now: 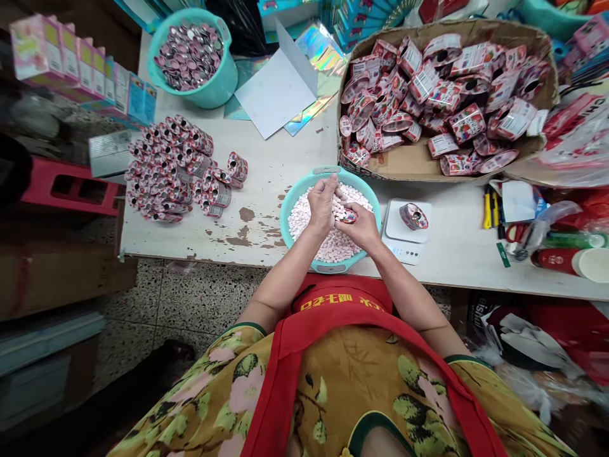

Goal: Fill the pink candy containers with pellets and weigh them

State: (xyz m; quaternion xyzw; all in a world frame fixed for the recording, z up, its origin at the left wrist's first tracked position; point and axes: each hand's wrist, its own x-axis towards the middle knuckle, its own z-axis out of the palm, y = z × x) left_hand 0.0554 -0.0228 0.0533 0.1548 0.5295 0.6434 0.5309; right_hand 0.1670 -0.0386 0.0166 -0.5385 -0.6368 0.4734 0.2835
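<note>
Over a turquoise basin [291, 244] full of small white candies [340, 247], my two hands meet. Cupped fingers of my left hand [323, 202] hold a small heap of the candies. My right hand [360, 226] grips a small printed tin [351, 216], its opening turned toward the left hand; its lower part is hidden by my fingers. Just right of the basin, a digital scale [406, 252] carries another pink-and-red printed tin [413, 216] with a hole in its top.
A cardboard box [394, 166] of loose printed tins stands at the back right. Stacked tins [164, 168] fill the table's left side. Behind them sits a turquoise bucket [209, 95] of round metallic lids. Cutters [487, 208] and a red paper cup [552, 260] lie right.
</note>
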